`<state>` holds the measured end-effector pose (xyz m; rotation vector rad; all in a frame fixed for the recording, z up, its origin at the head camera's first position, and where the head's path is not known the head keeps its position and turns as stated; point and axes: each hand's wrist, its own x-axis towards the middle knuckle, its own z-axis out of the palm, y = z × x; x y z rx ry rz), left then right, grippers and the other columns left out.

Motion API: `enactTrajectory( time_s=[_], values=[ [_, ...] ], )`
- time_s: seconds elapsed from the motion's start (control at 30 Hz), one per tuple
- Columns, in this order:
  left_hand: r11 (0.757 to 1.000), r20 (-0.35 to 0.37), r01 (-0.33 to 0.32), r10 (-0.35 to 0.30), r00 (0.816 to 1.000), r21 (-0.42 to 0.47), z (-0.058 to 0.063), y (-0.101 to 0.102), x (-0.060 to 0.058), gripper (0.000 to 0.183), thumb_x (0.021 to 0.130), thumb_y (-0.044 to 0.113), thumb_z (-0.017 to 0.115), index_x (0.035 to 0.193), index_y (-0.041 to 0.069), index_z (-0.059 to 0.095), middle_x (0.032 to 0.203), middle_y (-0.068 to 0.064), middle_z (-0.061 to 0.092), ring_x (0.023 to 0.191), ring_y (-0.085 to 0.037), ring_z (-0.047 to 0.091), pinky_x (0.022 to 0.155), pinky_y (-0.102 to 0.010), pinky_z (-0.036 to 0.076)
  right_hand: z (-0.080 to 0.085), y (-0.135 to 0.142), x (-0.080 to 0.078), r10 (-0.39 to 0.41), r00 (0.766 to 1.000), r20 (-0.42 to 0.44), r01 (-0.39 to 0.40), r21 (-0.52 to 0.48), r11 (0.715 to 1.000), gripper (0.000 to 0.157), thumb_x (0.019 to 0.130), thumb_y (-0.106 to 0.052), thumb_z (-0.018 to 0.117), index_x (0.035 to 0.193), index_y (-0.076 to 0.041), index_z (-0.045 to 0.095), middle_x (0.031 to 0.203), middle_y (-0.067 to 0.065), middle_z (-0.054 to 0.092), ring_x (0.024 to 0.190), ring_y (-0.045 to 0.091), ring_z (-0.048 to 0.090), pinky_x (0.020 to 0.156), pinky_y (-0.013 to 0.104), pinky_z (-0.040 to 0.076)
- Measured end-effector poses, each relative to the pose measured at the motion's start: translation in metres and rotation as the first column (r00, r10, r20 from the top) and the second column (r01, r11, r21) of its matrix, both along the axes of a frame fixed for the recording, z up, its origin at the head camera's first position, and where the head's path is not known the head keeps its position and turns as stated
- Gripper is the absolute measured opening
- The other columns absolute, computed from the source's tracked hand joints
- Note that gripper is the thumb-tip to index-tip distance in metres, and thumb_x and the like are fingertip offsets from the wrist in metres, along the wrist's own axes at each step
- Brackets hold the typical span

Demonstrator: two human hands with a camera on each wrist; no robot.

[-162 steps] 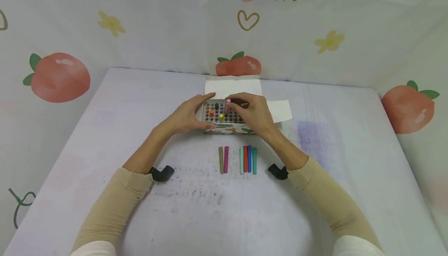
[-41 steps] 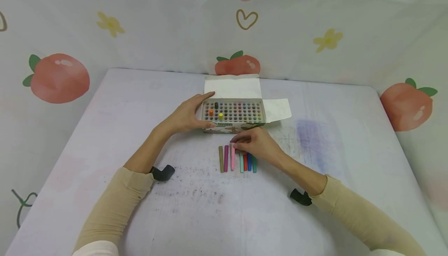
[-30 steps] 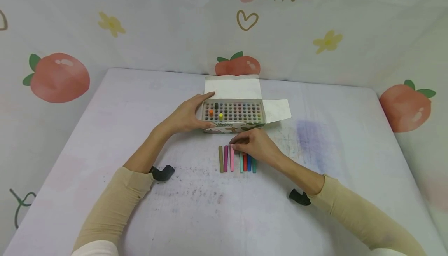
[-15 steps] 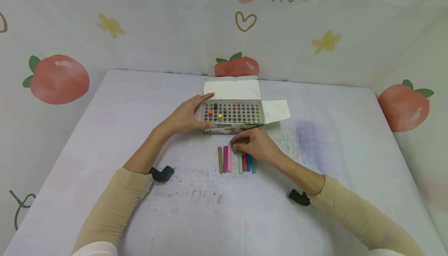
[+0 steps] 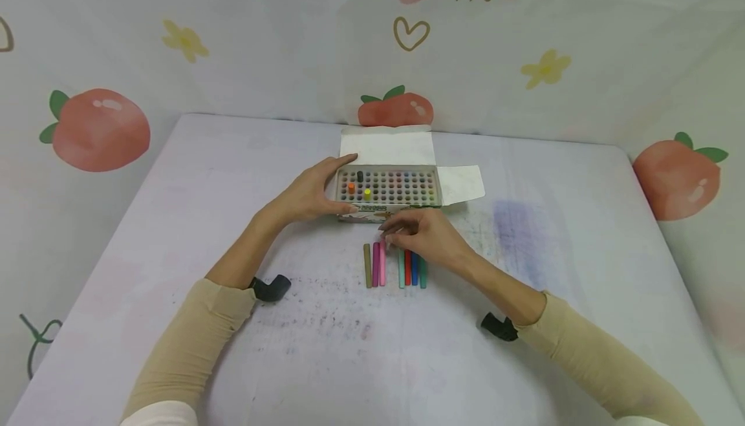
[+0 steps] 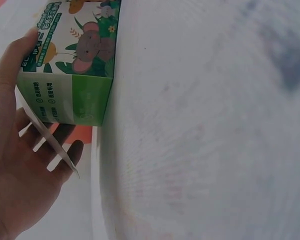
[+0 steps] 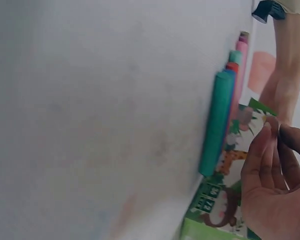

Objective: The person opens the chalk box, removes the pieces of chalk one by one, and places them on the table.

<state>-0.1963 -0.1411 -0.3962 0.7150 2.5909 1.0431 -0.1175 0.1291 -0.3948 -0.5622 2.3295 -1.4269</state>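
Note:
In the head view, the left hand (image 5: 311, 192) holds the left end of a white cardboard chalk box (image 5: 381, 209), thumb at its front and fingers behind. The box's holed insert carries an orange chalk (image 5: 351, 188), a yellow chalk (image 5: 367, 194) and a black chalk (image 5: 360, 176). In front lie a pink chalk (image 5: 382, 271), a purple chalk (image 5: 375, 264) and an olive chalk (image 5: 367, 266) side by side. The right hand (image 5: 427, 235) hovers over the pink chalk's far end. In the right wrist view its loosely bent fingers (image 7: 267, 137) hold nothing.
Right of a small gap lie a mint chalk (image 5: 401, 274), a red chalk (image 5: 408, 271), a blue chalk (image 5: 414, 274) and a teal chalk (image 5: 423, 276). The box's back flap (image 5: 387, 145) and right flap (image 5: 461, 183) stand folded out. The white tabletop (image 5: 326, 361) has smudges.
The right hand has taken the pink chalk from the box, laid it down, slid it left against the purple one and let go, rising slightly. The left hand stays on the box.

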Motion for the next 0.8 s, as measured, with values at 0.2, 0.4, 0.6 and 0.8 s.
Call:
enactTrajectory(
  time_s=[0.2, 0.4, 0.6, 0.8],
  values=[
    [1.000, -0.008, -0.002, 0.002, 1.000, -0.004, -0.001, 0.000, -0.001, 0.102, 0.075, 0.036, 0.087, 0.158, 0.021, 0.029, 0.136, -0.010, 0.050, 0.112, -0.025, 0.049, 0.097, -0.047, 0.040, 0.011, 0.000, -0.006, 0.006, 1.000, -0.018, -0.007, -0.041, 0.999, 0.019, 0.092, -0.006, 0.069, 0.110, -0.003, 0.074, 0.099, 0.009, 0.075, 0.081, 0.025, 0.071, 0.071, 0.032, 0.057],
    [1.000, 0.002, 0.001, -0.001, 1.000, 0.008, -0.001, 0.000, -0.001, 0.102, 0.075, 0.036, 0.087, 0.158, 0.020, 0.030, 0.134, -0.011, 0.050, 0.109, -0.025, 0.049, 0.094, -0.046, 0.040, 0.020, -0.002, -0.014, -0.029, 0.998, -0.059, 0.027, -0.033, 0.999, 0.015, 0.091, -0.009, 0.071, 0.106, -0.008, 0.076, 0.097, 0.003, 0.073, 0.082, 0.019, 0.068, 0.070, 0.031, 0.057],
    [1.000, 0.000, 0.002, -0.002, 1.000, 0.017, 0.000, 0.000, 0.000, 0.101, 0.075, 0.034, 0.088, 0.157, 0.019, 0.030, 0.135, -0.010, 0.050, 0.109, -0.025, 0.049, 0.095, -0.044, 0.040, 0.025, -0.005, -0.021, -0.037, 0.994, -0.107, 0.032, -0.046, 0.998, 0.014, 0.090, -0.007, 0.072, 0.104, -0.008, 0.077, 0.094, 0.002, 0.073, 0.077, 0.017, 0.066, 0.068, 0.030, 0.056],
    [1.000, 0.002, 0.009, -0.009, 1.000, 0.024, 0.001, 0.001, 0.000, 0.102, 0.075, 0.034, 0.088, 0.158, 0.019, 0.030, 0.134, -0.011, 0.050, 0.108, -0.025, 0.048, 0.093, -0.044, 0.040, 0.030, -0.007, -0.027, -0.045, 0.988, -0.150, 0.032, -0.088, 0.996, 0.014, 0.089, -0.005, 0.073, 0.103, -0.005, 0.076, 0.094, 0.005, 0.073, 0.078, 0.020, 0.069, 0.070, 0.029, 0.056]
  ],
)
